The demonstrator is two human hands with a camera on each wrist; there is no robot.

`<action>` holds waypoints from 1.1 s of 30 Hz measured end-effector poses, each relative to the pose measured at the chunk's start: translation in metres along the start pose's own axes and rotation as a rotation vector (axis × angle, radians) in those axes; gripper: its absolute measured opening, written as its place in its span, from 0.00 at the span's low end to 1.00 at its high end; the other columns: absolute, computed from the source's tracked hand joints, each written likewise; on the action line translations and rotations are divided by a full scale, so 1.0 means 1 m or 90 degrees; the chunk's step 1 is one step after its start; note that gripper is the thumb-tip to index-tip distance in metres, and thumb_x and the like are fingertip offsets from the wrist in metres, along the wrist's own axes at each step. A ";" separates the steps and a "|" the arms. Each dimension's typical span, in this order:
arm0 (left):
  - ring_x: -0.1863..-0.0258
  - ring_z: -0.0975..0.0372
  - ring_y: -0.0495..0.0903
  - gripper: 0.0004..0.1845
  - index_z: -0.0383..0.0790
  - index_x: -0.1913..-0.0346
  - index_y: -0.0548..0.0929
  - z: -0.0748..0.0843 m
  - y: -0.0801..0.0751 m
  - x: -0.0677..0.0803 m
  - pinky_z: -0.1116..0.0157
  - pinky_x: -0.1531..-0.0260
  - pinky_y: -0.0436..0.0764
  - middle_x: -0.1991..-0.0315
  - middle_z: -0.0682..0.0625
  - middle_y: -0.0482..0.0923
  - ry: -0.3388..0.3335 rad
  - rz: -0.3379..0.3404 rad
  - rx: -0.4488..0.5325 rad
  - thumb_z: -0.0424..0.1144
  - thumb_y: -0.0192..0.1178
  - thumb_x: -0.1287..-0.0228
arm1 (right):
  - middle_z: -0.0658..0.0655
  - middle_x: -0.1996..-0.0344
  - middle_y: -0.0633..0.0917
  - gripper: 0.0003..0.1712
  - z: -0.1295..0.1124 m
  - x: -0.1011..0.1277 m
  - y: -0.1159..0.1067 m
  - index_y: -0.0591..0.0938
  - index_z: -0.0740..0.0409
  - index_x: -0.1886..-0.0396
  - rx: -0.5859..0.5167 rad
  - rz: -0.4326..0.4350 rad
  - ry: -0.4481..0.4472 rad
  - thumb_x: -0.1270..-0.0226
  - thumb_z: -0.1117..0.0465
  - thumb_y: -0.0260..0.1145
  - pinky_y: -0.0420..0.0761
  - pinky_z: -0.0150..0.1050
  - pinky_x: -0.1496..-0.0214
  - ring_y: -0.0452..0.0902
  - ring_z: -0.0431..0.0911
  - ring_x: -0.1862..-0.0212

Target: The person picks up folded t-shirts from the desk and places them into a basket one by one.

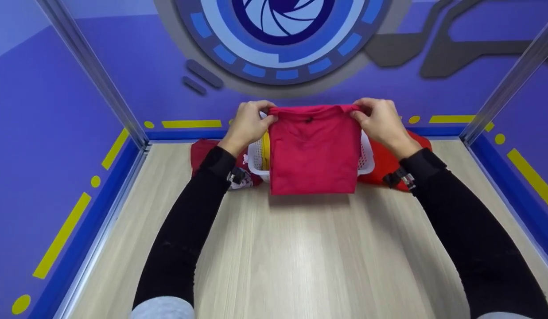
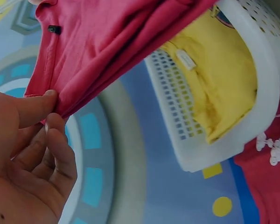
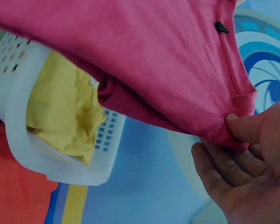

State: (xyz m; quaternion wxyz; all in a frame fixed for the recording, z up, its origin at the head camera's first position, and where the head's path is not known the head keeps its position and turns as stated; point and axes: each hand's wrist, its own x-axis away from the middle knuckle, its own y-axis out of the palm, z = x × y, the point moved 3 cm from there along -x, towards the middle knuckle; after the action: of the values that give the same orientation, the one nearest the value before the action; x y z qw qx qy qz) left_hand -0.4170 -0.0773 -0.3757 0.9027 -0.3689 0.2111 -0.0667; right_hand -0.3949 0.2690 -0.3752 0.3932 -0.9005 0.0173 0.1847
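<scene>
A folded pinkish-red shirt hangs between the two hands, its neckline upward with a small dark mark below the collar. The left hand pinches its upper left corner between thumb and fingers, as the left wrist view shows close up. At the upper right corner, the right hand pinches the cloth the same way. Behind and below the shirt stands a white perforated basket, partly hidden by it. Inside the basket lies a yellow garment with a white tag.
Left of the basket lies a dark red garment with white decorations. An orange-red garment lies to the right, partly under the right forearm. The wooden table is bounded by blue-purple panels at the sides and back.
</scene>
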 end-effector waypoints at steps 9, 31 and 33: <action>0.59 0.59 0.87 0.15 0.42 0.39 0.91 -0.019 0.023 -0.019 0.62 0.51 0.84 0.52 0.46 0.92 -0.049 -0.025 -0.015 0.39 0.70 0.23 | 0.67 0.54 0.92 0.11 0.023 -0.018 0.027 0.91 0.64 0.47 0.043 0.004 0.000 0.18 0.63 0.68 0.74 0.28 0.61 0.85 0.54 0.56; 0.36 0.45 0.88 0.15 0.45 0.38 0.91 -0.032 0.049 -0.039 0.46 0.36 0.86 0.39 0.43 0.90 -0.096 -0.064 -0.226 0.42 0.67 0.21 | 0.74 0.47 0.92 0.14 0.043 -0.042 0.063 0.91 0.71 0.45 0.134 -0.034 -0.034 0.23 0.68 0.67 0.84 0.62 0.33 0.87 0.70 0.40; 0.36 0.45 0.87 0.15 0.44 0.38 0.91 -0.033 0.052 -0.039 0.46 0.36 0.86 0.39 0.42 0.90 -0.099 -0.063 -0.225 0.42 0.67 0.21 | 0.74 0.47 0.91 0.14 0.045 -0.042 0.064 0.90 0.71 0.44 0.140 -0.039 -0.029 0.23 0.68 0.67 0.83 0.62 0.33 0.86 0.70 0.39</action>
State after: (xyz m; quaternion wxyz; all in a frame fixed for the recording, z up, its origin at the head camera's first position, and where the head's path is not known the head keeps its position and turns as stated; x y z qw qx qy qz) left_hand -0.4682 -0.0500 -0.4196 0.8330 -0.5359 0.1305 -0.0444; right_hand -0.4592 0.2517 -0.4336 0.4956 -0.8476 0.0010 0.1897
